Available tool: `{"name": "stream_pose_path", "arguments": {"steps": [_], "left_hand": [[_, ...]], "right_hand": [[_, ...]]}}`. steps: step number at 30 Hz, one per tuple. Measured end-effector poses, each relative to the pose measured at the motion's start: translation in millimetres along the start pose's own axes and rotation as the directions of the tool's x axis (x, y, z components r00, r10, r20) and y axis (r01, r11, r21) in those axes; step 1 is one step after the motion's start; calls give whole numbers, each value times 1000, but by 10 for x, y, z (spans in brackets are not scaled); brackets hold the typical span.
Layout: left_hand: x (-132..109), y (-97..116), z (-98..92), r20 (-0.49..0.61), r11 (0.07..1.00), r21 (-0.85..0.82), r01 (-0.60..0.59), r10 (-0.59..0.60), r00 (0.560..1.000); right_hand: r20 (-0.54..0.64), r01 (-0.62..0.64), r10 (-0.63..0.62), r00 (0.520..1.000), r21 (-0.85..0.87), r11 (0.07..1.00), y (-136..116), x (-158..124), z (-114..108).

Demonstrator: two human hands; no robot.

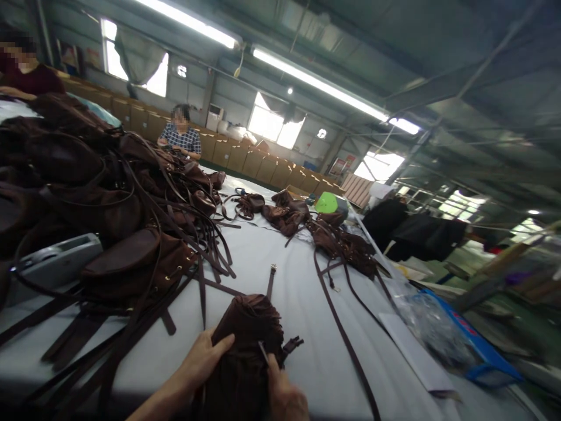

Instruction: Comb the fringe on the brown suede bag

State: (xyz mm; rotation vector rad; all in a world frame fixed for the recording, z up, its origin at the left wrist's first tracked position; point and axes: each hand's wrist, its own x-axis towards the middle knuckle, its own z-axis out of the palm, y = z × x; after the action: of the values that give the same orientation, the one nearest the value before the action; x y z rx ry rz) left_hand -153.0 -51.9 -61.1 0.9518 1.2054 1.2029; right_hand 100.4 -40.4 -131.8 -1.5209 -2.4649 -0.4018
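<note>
A dark brown bag (245, 339) with a gathered edge lies at the table's near side, right in front of me. My left hand (205, 358) grips its left side, thumb on top and the other fingers hidden behind. Over the bag's lower right part, my right hand (283, 389) is closed on a thin metal tool (263, 352). The tool's tip rests on or just above the fabric; I cannot tell which, nor its exact kind. A dark buckle strap (293, 345) sticks out at the bag's right, and another strap (272, 280) extends beyond it.
Brown bags (127, 263) with long straps are heaped at left beside a grey tape dispenser (56, 263). More bags (342, 242) lie along the far right of the white table (302, 304). A blue box (473, 339) with clear plastic stands at right. Two people work beyond the heap.
</note>
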Motion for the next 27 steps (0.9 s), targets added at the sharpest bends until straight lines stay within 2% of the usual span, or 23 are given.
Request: {"name": "stream_pose_path", "arguments": {"steps": [3,6,9,11,13,14,16,18,19,22,23,24,25,26,27], "left_hand": [[-56,285,184,43,999,-32,-17,19,999],[-105,370,376,45,999,-13,-45,46,998],[-134,297,559,77,999,3,-37,37,996],[-159,237,653,90,999,30,-22,19,996],[-185,199,707,88,998,65,-10,4,996],[-193,190,716,77,997,76,0,-6,997],[-193,188,693,44,997,65,32,-35,998],[-166,211,620,5,992,-9,128,-128,992],[-146,231,572,-14,981,-52,185,-186,982],[-75,310,444,-59,947,-131,293,-302,951],[-55,336,426,-69,944,-136,300,-311,948],[-38,361,425,-79,942,-146,302,-316,946],[-25,385,442,-86,936,-166,310,-327,941],[-16,407,474,-95,927,-194,320,-343,935],[-13,429,515,-100,918,-225,327,-355,929]], "right_hand": [[121,-249,242,963,44,968,582,-405,-29],[155,-415,394,906,133,900,913,-812,-111],[243,-566,518,820,214,797,931,-1010,-228],[284,-646,584,761,255,719,858,-1022,-297],[271,-697,643,716,334,634,782,-975,-339],[260,-715,681,685,418,560,755,-942,-350],[276,-705,750,601,626,335,738,-876,-363],[350,-644,788,507,761,76,774,-832,-394],[384,-616,796,468,787,-18,803,-824,-423],[431,-565,810,398,811,-154,828,-834,-560],[422,-553,814,399,819,-153,777,-836,-608],[390,-549,815,428,829,-109,684,-830,-647],[325,-541,809,489,841,-11,551,-811,-671],[218,-516,785,580,844,147,385,-779,-676],[77,-461,723,686,815,351,201,-732,-660]]}}
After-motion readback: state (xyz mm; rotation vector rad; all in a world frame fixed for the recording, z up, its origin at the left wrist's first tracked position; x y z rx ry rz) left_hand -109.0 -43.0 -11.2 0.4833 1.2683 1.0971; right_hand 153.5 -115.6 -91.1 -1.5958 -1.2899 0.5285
